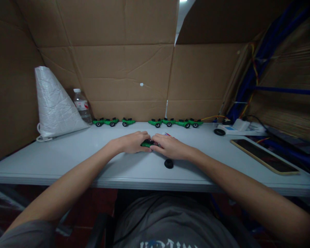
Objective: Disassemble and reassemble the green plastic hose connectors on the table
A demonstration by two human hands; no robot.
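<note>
Between my two hands, just above the middle of the white table, is a green toy car (145, 143) with dark parts, mostly covered by fingers. My left hand (134, 142) is closed round its left side. At the car's right end, the fingers of my right hand (167, 145) are closed on it too; any small part pinched there is hidden. A loose black wheel (168, 163) lies on the table just below my right hand. Something small, red and blue, (167, 134) peeks out behind the right hand and cannot be made out.
Several green toy cars (168, 121) line the table's back edge against a cardboard wall (105, 69). At left stand a silvery bag (54, 106) and a water bottle (82, 106). A phone (265, 156), power strip (237, 128) and black round piece (219, 132) lie at right.
</note>
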